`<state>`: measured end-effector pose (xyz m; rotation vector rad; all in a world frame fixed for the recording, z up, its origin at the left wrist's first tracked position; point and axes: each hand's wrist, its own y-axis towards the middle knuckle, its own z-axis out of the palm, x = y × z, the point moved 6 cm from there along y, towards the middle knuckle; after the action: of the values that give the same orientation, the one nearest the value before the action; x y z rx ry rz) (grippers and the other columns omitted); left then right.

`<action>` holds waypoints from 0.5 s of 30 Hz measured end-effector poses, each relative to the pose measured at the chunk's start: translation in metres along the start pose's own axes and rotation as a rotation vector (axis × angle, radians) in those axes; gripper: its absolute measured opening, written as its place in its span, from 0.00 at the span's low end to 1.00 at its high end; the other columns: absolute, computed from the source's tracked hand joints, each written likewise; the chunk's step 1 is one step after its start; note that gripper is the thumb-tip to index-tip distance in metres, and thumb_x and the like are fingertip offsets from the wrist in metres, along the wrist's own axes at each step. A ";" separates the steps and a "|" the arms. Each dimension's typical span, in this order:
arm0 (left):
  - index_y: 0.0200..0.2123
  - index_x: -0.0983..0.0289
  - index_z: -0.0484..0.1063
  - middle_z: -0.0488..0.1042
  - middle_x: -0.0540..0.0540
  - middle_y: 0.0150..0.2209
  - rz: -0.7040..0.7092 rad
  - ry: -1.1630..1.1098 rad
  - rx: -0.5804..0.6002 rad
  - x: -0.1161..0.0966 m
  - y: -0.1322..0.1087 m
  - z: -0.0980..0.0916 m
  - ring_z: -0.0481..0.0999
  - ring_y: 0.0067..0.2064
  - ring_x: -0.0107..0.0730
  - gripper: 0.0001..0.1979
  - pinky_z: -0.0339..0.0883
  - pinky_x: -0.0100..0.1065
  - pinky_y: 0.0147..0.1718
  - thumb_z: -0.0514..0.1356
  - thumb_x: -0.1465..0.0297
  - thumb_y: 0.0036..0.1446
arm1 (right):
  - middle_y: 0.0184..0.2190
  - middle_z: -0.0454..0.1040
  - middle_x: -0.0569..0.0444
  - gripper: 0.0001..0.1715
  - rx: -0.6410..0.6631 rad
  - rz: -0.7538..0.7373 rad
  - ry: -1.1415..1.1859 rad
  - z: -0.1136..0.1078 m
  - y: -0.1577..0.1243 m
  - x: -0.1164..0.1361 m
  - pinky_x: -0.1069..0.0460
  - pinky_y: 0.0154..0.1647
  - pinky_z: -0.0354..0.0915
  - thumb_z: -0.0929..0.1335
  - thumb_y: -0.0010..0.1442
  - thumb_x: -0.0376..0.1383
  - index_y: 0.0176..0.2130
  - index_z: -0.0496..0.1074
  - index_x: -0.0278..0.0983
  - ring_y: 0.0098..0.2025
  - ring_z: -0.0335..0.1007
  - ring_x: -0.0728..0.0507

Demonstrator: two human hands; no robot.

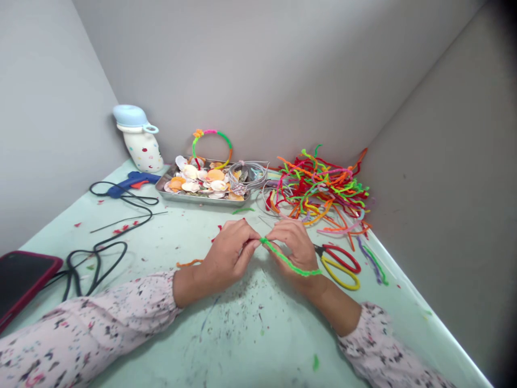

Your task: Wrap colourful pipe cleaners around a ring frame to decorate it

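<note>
A bright green pipe cleaner runs from between my fingertips back across my right hand, its loose end hanging near the wrist. My left hand pinches one end of it with thumb and forefinger. My right hand closes on the same end from the other side, so the two hands almost meet. Under and behind the right hand lie scissors with one red and one yellow handle loop. Partly hidden by my left wrist is a short orange pipe cleaner piece.
Behind the hands, a metal tray holds shells, with a colourful pipe-cleaner ring and coiled grey wire. A heap of pipe cleaners lies right. Leftward are a bottle, a blue glue gun, its black cord and a phone.
</note>
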<state>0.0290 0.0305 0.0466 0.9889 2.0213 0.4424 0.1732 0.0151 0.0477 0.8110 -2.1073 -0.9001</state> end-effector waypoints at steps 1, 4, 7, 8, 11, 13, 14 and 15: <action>0.35 0.64 0.67 0.68 0.53 0.31 0.001 0.003 -0.001 0.000 0.000 0.000 0.65 0.35 0.34 0.07 0.59 0.39 0.39 0.51 0.72 0.64 | 0.34 0.74 0.53 0.08 0.005 0.019 0.011 0.000 0.000 -0.001 0.41 0.48 0.65 0.69 0.59 0.31 0.39 0.71 0.43 0.43 0.69 0.41; 0.35 0.64 0.67 0.69 0.54 0.31 0.003 0.014 0.004 0.000 0.000 0.000 0.65 0.35 0.35 0.07 0.59 0.39 0.38 0.51 0.72 0.64 | 0.34 0.74 0.53 0.06 0.012 0.055 0.030 0.002 -0.001 -0.001 0.40 0.51 0.64 0.69 0.59 0.32 0.39 0.71 0.42 0.44 0.68 0.41; 0.35 0.64 0.67 0.69 0.54 0.31 0.002 0.022 0.010 0.000 0.000 0.001 0.65 0.35 0.35 0.07 0.59 0.40 0.39 0.51 0.72 0.64 | 0.33 0.74 0.53 0.05 0.028 0.079 0.046 0.003 -0.001 -0.001 0.40 0.51 0.63 0.68 0.60 0.32 0.38 0.71 0.42 0.43 0.68 0.42; 0.35 0.64 0.67 0.69 0.54 0.31 0.002 0.023 0.010 0.000 0.000 0.001 0.65 0.35 0.35 0.07 0.59 0.40 0.39 0.51 0.72 0.64 | 0.33 0.74 0.53 0.05 0.034 0.086 0.053 0.004 -0.001 -0.001 0.41 0.51 0.63 0.69 0.60 0.33 0.38 0.71 0.41 0.43 0.68 0.42; 0.35 0.64 0.67 0.69 0.54 0.31 0.004 0.025 0.008 0.000 0.000 0.001 0.65 0.35 0.35 0.07 0.59 0.40 0.39 0.51 0.72 0.64 | 0.33 0.73 0.53 0.04 0.035 0.093 0.057 0.004 0.000 -0.001 0.41 0.51 0.63 0.68 0.60 0.33 0.38 0.70 0.41 0.42 0.68 0.42; 0.35 0.63 0.67 0.69 0.54 0.31 0.001 0.029 0.005 0.000 0.000 0.001 0.65 0.35 0.35 0.07 0.60 0.40 0.39 0.51 0.72 0.64 | 0.34 0.73 0.53 0.04 0.029 0.095 0.046 0.003 0.000 -0.001 0.41 0.50 0.63 0.68 0.60 0.34 0.38 0.70 0.40 0.42 0.68 0.42; 0.35 0.63 0.67 0.69 0.54 0.31 -0.001 0.030 0.003 0.000 0.000 0.001 0.65 0.35 0.35 0.07 0.60 0.40 0.39 0.50 0.72 0.64 | 0.34 0.73 0.52 0.04 0.027 0.096 0.042 0.003 -0.001 -0.001 0.41 0.50 0.63 0.68 0.60 0.34 0.38 0.70 0.40 0.42 0.68 0.41; 0.35 0.63 0.66 0.69 0.54 0.31 -0.003 0.032 0.001 0.000 0.000 0.001 0.65 0.35 0.35 0.07 0.60 0.40 0.39 0.50 0.71 0.65 | 0.34 0.73 0.52 0.05 0.025 0.097 0.039 0.003 -0.001 -0.001 0.41 0.50 0.63 0.68 0.59 0.35 0.39 0.70 0.40 0.42 0.68 0.41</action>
<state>0.0293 0.0301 0.0460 0.9855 2.0511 0.4580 0.1718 0.0168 0.0451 0.7265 -2.1087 -0.8012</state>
